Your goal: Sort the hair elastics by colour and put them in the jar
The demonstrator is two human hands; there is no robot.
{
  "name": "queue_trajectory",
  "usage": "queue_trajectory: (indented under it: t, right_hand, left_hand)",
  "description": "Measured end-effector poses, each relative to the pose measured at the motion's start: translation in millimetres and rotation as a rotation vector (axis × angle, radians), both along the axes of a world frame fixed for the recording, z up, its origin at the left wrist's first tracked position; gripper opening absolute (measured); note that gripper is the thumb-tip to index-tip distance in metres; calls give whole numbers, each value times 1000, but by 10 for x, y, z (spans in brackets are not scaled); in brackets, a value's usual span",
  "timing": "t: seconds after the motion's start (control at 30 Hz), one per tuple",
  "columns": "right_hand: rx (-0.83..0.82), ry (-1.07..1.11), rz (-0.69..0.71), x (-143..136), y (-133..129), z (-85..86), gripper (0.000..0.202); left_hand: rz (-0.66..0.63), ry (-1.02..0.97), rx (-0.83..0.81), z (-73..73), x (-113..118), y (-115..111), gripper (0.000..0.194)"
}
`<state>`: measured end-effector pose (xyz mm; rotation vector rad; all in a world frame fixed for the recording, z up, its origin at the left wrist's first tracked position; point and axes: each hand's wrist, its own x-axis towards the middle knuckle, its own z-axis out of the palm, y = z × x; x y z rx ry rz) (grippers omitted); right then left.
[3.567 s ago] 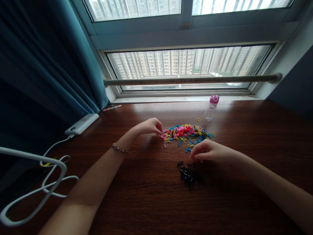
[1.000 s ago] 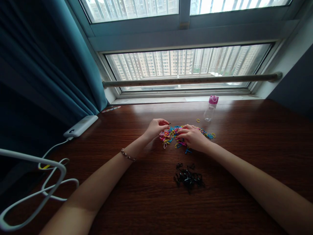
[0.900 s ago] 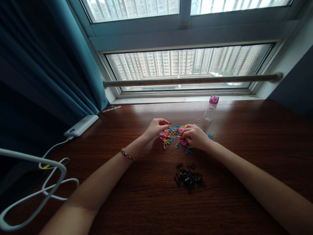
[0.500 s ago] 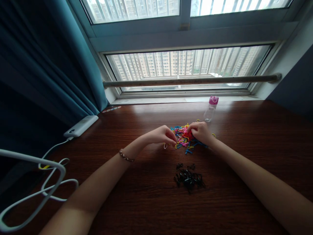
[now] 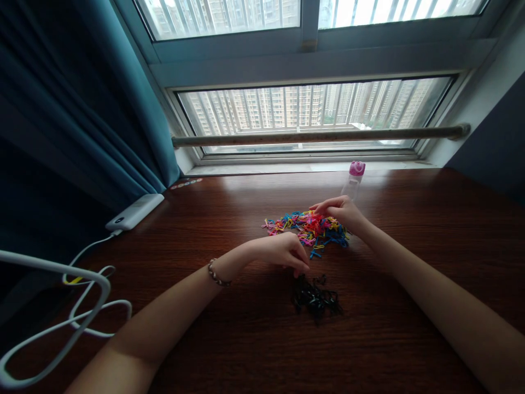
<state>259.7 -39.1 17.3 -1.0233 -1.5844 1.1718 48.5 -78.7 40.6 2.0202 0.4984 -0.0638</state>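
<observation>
A pile of small coloured rubber hair ties [image 5: 314, 224] in pink, red, yellow and blue lies on the brown table. Nearer to me is a smaller heap of black hair ties [image 5: 315, 301]. My left hand [image 5: 283, 253], a braided bracelet at its wrist, reaches to the far edge of the black heap. Its fingertips are pinched together and point down; what is between them is hidden or too small to tell. Over the far right edge of the coloured pile is my right hand [image 5: 342, 212], its fingers stretched out to the left, touching or just above the pile.
Behind my right hand stands a clear bottle with a pink cap [image 5: 356, 168]. A white power bank [image 5: 135, 211] with a white cable [image 5: 98, 279] lies at the left by the blue curtain [image 5: 135, 109]. A metal rail [image 5: 320, 136] crosses the window beyond the table.
My left hand has moved from the coloured pile toward me, to the black heap. My right hand has shifted slightly up and right, its fingers straighter, and more of the coloured pile shows.
</observation>
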Motion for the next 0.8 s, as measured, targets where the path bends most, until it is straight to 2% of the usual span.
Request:
queue_trajectory:
  t: [0.07, 0.17, 0.27, 0.37, 0.53, 0.6, 0.7, 0.8]
  right_hand:
    - [31, -100, 24, 52, 21, 40, 23]
    - [181, -364, -14, 138, 66, 47, 24]
    - [308, -611, -2, 181, 89, 6, 21]
    - [377, -741, 49, 171, 79, -36, 14]
    - [365, -714, 22, 145, 68, -32, 13]
    - [343, -673, 3, 146, 69, -11, 17]
    - [326, -627, -15, 147, 62, 16, 25]
    - [327, -603, -20, 139, 49, 30, 26]
  left_hand:
    - [72, -38, 90, 4, -3, 17, 24]
    - [170, -74, 215, -25, -2, 48, 25]
    - [200, -92, 267, -66, -5, 76, 27]
    - [210, -94, 297, -75, -12, 89, 27]
    - [218, -92, 328, -51, -11, 90, 29]
    - [259, -98, 338, -55, -8, 103, 30]
    - [373, -95, 360, -86, -34, 172, 29]
    - [572, -78, 440, -149, -122, 308, 27]
